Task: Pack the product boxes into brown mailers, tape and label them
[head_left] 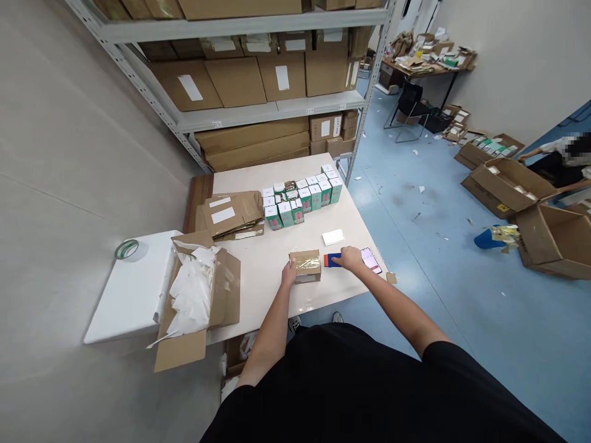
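My left hand (289,272) is closed on the left side of a small brown cardboard box (306,263), which lies on the table (263,289) with shiny clear tape over its top. In my right hand (351,258) is a blue tool with an orange end (331,260); its exact kind is too small to tell. The orange end points at the box's right side, with a small gap between. Just right of that hand lies a phone (371,261) with its screen lit. A white pad or small white box (333,237) rests behind the tool.
Several green-and-white small boxes (315,195) stand at the table's back. Flattened cardboard (235,212) lies left of them. An open carton (228,289) holding white paper is at the left, near a tape roll (126,248). Behind stands a shelf (272,111); a person (558,161) is far right.
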Motion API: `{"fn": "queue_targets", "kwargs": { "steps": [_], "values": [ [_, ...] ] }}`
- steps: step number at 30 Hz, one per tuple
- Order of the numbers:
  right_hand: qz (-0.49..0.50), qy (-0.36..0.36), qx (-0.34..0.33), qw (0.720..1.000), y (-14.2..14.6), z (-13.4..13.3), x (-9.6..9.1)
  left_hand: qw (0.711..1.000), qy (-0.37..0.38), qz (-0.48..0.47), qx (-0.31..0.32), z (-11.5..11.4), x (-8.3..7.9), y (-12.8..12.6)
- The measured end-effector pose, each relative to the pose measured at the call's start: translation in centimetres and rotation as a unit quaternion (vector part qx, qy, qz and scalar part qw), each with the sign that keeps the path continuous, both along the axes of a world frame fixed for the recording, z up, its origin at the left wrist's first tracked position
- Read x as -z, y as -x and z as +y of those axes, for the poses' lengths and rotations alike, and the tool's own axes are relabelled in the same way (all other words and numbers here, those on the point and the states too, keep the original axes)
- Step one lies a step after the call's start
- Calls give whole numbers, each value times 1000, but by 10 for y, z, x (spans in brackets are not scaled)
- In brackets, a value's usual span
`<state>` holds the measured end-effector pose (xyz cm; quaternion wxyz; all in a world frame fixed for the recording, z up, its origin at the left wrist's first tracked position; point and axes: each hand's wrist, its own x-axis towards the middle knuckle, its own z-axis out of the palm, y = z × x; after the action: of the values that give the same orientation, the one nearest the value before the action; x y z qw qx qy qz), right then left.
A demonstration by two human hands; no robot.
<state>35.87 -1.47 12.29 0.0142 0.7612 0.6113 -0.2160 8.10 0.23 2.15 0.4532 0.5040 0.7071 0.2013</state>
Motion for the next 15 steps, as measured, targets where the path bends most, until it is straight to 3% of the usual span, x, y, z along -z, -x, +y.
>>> {"fn": "queue_targets", "kwargs": {
  "steps": [3,5,9,12,15],
  "values": [
    [-34,-4,-44,998,17,-21,28,1000,-2,5,-11,-1,1,-2],
    [-24,17,-20,999,17,-36,48,1000,4,9,-17,-1,0,-2],
    [8,-52,31,998,-4,-57,81,999,10,20,-23,0,-1,-3],
    [63,-95,9,993,-22,-60,101,999,3,20,-28,0,-3,-3],
    [97,-87,-29,991,-35,-57,119,999,6,18,-34,-1,-5,-4]
  ]
}}
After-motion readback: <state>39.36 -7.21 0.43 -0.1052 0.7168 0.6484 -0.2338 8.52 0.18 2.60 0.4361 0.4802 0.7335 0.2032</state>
